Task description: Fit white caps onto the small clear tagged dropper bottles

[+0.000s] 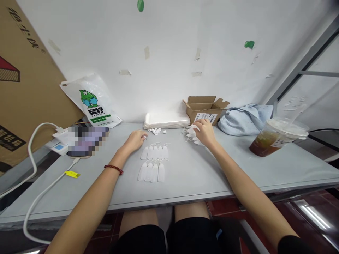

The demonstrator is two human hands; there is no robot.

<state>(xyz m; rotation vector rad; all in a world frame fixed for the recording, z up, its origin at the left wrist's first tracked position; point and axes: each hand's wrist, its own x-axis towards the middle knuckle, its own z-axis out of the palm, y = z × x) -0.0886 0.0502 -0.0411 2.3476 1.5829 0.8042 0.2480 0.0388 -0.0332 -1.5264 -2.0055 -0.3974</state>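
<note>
My left hand (136, 139) is at the left of the table's middle, fingers curled together, with a small white piece (145, 137) at the fingertips. Just beyond it lies a cluster of small white pieces (156, 131). In front of the cluster, flat white translucent tags with thin strings lie in a far row (158, 153) and a near row (151, 173). My right hand (205, 133) bends over a loose pile of similar white tags (191, 133), its fingers closed on the pile's edge. Its fingertips are partly hidden.
Behind the tags lies a stack of white sheets or envelopes (169, 120) beside an open cardboard box (203, 111). A light blue cloth (243, 121) and a drink cup (275, 137) stand right. Left are a phone (88, 141), white cable (47, 192) and plastic bag (92, 102).
</note>
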